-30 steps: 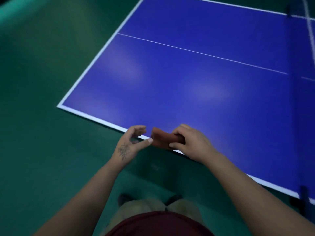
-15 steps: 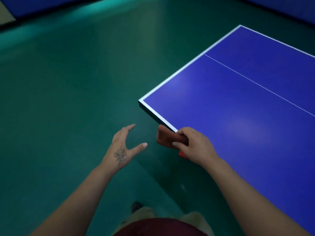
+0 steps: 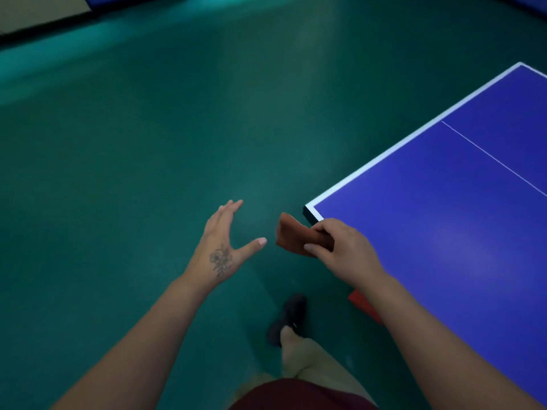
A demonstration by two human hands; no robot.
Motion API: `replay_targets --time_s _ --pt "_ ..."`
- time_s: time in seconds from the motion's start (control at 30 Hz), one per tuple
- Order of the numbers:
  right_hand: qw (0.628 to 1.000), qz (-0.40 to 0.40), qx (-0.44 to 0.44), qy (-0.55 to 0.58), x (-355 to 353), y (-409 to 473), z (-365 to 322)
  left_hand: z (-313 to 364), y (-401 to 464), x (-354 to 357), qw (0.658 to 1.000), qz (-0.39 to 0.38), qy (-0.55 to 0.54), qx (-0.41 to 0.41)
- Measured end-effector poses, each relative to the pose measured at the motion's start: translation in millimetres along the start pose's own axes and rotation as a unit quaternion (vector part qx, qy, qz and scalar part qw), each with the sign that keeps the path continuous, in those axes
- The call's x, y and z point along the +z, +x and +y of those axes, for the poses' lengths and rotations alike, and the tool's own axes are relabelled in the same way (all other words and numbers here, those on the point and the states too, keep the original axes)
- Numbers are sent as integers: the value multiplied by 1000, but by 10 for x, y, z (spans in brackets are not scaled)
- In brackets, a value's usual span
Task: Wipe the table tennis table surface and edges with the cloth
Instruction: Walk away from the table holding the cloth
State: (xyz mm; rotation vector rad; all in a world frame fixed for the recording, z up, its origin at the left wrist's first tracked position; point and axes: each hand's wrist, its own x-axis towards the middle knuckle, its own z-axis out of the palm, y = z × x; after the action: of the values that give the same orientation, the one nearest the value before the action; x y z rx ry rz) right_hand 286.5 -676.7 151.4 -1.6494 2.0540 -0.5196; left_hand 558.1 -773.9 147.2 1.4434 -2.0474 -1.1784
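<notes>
From the head view, the right hand (image 3: 343, 250) grips a folded reddish-brown cloth (image 3: 297, 236), fingers curled over its top and thumb underneath. The cloth sticks out past the near corner of the blue table tennis surface (image 3: 444, 220), just beside the white edge line (image 3: 384, 156), and I cannot tell whether it touches the edge. Half a second ago the cloth sat against the near edge a little way in from that corner; a second ago it was well along that edge, with much more of the blue top in sight.

The left hand (image 3: 225, 241) hangs over the green floor (image 3: 133, 173), released, fingers straight and thumb spread toward the cloth, holding nothing. A flower tattoo marks its back. A second ago its thumb touched the cloth's end; now a clear gap lies between them, wider than half a second back.

A dark shoe (image 3: 288, 318) and a beige trouser leg (image 3: 307, 359) show below, stepped further forward than before. A red patch (image 3: 362, 306) shows under the surface's near edge, by the right forearm.
</notes>
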Motion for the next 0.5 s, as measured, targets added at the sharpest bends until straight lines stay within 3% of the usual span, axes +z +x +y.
replay_targets --time_s 0.27,0.5 --pt "997 -41 -57 26 -65 1768 -28 103 1438 -510 997 64 32 -42" --pt "990 -83 -113 6 -311 3109 -249 287 2366 -891 993 60 94 -43"
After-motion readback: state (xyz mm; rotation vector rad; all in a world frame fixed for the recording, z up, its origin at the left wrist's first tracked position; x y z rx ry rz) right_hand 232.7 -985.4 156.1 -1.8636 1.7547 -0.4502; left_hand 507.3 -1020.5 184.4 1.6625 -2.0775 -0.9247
